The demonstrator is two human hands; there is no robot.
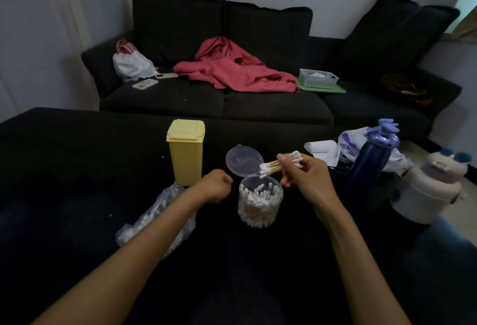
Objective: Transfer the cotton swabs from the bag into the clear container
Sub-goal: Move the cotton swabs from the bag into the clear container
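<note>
Right hand: my right hand [308,177] pinches a small bundle of cotton swabs [280,163], wooden stems roughly level, one set of white tips pointing left over the container's mouth.
Left hand: my left hand [216,186] is curled into a loose fist just left of the container; I cannot tell whether it holds anything.
Clear container: the clear container [259,204] stands upright on the dark worktop [77,157] between my hands, already well filled with swabs, its hinged lid [244,160] tipped back and open.
Bag: the plastic bag [152,220] lies on the worktop under my left forearm, swabs showing through the film.
Step in hand: I judge this as mid-transfer, a bundle carried to the container and not yet dropped.
Next move: it calls for tilting the bundle tips-down, lining it up with the opening and letting go low, so the stems slide among those already inside rather than catching on the rim.
Nearby: a yellow lidded bin [185,151] stands behind the bag; a dark blue bottle [371,159] stands to the right.
</note>
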